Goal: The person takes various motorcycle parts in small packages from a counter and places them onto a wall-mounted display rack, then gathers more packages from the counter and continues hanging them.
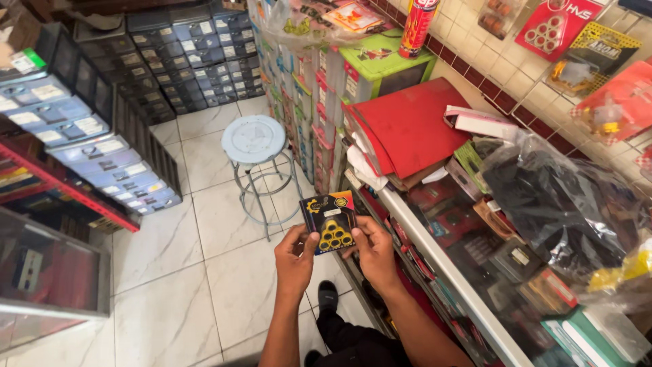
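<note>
Both hands hold a small dark blister card [329, 221] in front of me, above the tiled floor. The card has an orange corner and several yellow rollers under a clear bubble. My left hand [294, 256] grips its lower left edge, thumb on the front. My right hand [373, 250] pinches its right edge. The card faces the camera, upright and slightly tilted.
A glass counter [435, 258] with packaged parts runs along the right, topped by red folders [414, 126] and a black plastic bag [550, 197]. A round white stool [254, 139] stands ahead. Drawer racks [102, 122] line the left and back. Blister packs hang on the tiled wall [557, 27].
</note>
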